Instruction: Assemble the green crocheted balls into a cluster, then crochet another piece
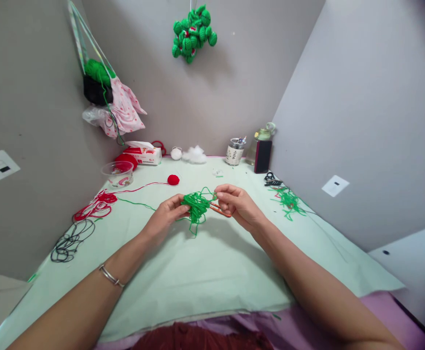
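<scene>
A loose bundle of green yarn (pixel 197 208) is gripped at its left side by my left hand (pixel 170 210), thumb on top, above the table. Loops and ends of yarn hang below it. My right hand (pixel 237 203) is closed just to the right of the bundle, its thumb and forefinger pinching a green strand. Under those fingers a slim orange tool (pixel 220 210) shows, with two arms like thread snips. Its tip reaches the bundle, and the rest is hidden by my hand. A green strand trails left from the bundle across the table.
Red yarn (pixel 101 204) and black cord (pixel 72 241) lie left, near a clear bowl (pixel 117 175) and tissue pack (pixel 147 154). A red yarn ball (pixel 173 180) sits behind my hands. Black scissors (pixel 273 180), green scraps (pixel 291 202), a phone (pixel 263 157) and pen can (pixel 235 152) are right.
</scene>
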{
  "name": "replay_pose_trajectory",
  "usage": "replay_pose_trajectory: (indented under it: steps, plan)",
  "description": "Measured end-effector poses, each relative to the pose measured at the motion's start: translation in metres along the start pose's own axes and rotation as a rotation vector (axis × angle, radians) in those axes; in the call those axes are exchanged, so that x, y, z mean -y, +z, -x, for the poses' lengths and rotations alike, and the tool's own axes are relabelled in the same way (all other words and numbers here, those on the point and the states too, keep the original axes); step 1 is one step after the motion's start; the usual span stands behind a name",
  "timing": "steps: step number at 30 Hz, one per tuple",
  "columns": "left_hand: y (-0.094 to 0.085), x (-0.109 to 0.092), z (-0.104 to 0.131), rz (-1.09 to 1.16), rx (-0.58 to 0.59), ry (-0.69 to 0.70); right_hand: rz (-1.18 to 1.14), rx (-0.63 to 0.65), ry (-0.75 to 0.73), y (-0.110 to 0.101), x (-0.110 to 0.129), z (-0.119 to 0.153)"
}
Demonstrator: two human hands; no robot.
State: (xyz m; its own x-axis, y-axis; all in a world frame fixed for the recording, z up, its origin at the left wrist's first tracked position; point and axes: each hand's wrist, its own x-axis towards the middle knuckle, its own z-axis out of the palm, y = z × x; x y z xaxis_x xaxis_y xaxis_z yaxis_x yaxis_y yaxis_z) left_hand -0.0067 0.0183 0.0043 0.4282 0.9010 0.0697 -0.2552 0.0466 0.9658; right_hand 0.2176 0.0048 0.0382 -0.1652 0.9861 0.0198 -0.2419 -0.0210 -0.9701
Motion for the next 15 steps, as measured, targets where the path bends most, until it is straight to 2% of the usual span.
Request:
replay_pose_trajectory:
  steps: [8, 15]
  plan:
    - [-0.002, -0.004, 0.000, 0.058, -0.047, -0.017, -0.181, -0.071, -0.062, -0.004, 0.008, -0.003]
    - [-0.001, -0.008, -0.002, 0.188, -0.135, -0.057, -0.224, -0.103, -0.076, -0.006, 0.017, -0.002]
